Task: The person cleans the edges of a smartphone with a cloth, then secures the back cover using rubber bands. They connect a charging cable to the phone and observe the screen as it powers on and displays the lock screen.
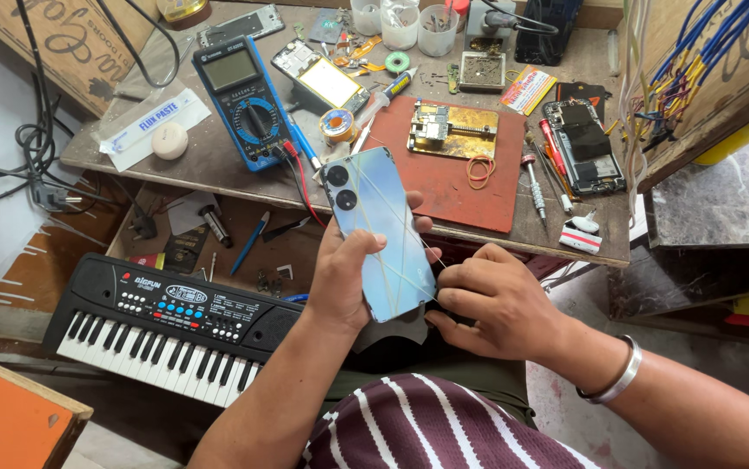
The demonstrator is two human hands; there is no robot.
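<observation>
Two hands work one smartphone (380,230), held back-up just in front of the cluttered workbench (218,165). Left hand (344,278) clasps it closed; right hand (487,300) pinches a rubber band (409,227) stretched around it. A slipping band could snap free, toppling the phone beside the toy keyboard (166,326).

Counted in view: two hands, left hand (339,282) and right hand (491,304). One held smartphone (379,230), back up. Two opened phones: one far centre (320,80), one far right (584,145). One blue multimeter (242,100), far left. One toy keyboard (166,326), near left. Three plastic cups (400,24), far centre. One screwdriver (534,184).
</observation>
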